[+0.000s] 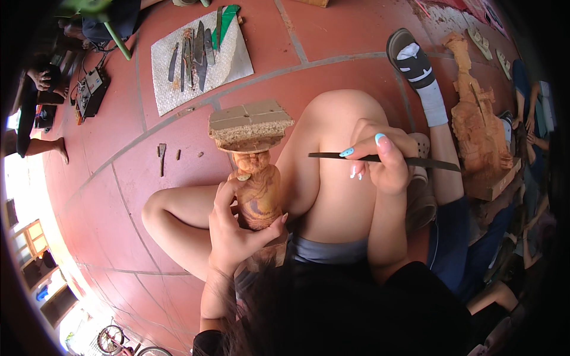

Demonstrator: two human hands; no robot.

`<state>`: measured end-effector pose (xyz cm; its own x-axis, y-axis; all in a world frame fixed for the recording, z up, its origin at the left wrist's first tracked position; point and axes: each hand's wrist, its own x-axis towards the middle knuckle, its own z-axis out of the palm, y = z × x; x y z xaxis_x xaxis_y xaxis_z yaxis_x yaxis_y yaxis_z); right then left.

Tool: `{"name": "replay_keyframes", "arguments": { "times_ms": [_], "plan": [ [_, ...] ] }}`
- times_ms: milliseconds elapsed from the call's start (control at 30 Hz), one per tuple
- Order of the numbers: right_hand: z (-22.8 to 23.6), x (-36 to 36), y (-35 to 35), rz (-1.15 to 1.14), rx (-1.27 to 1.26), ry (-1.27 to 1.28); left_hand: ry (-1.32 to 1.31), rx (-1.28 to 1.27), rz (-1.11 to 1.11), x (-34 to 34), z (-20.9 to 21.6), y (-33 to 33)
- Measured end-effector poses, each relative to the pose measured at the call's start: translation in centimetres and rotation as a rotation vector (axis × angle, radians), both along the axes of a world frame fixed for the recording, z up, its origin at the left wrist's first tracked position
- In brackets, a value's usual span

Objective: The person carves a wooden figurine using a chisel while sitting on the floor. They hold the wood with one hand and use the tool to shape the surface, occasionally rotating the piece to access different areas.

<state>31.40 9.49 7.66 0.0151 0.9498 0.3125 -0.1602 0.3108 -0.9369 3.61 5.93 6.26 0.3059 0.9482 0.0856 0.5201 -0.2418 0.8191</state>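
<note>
My left hand (234,222) wraps round a carved wooden figurine (261,187) with swirling brown and yellow grain, held in front of my lap. The figurine's far end meets a rough-edged particle board block (252,124). My right hand (386,157) pinches a long, thin, dark file (433,163) between thumb and fingers, above my bent leg. The file points left toward the figurine, and a gap separates the two. Behind my left hand, part of a wooden piece (270,254) shows under the figurine; the rest is hidden.
Several blades and files (193,56) lie on a bubble-wrap mat (163,95) on the red tiled floor (285,68). A small tool (161,159) and scraps lie nearer. A large wood carving (478,127) stands at right, by other people. An electrical box (92,92) sits far left.
</note>
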Motion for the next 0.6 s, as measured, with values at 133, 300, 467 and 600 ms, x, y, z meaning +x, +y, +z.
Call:
{"name": "replay_keyframes", "arguments": {
  "times_ms": [133, 300, 467, 600],
  "plan": [
    [-0.3, -0.2, 0.1, 0.031, 0.006, 0.033, -0.174, -0.013, 0.205, -1.3, 0.5, -2.1],
    [-1.2, -0.4, -0.3, -0.061, -0.003, 0.018, -0.063, -0.026, 0.338, -4.1, 3.2, -3.9],
    [-1.8, -0.2, -0.9, -0.166, -0.124, 0.024, 0.005, 0.12, 0.454, -6.0, 6.8, -4.7],
    [-1.9, -0.4, -0.6, -0.169, -0.089, -0.032, -0.223, 0.125, 0.553, -7.7, 4.6, -5.8]
  ]
}}
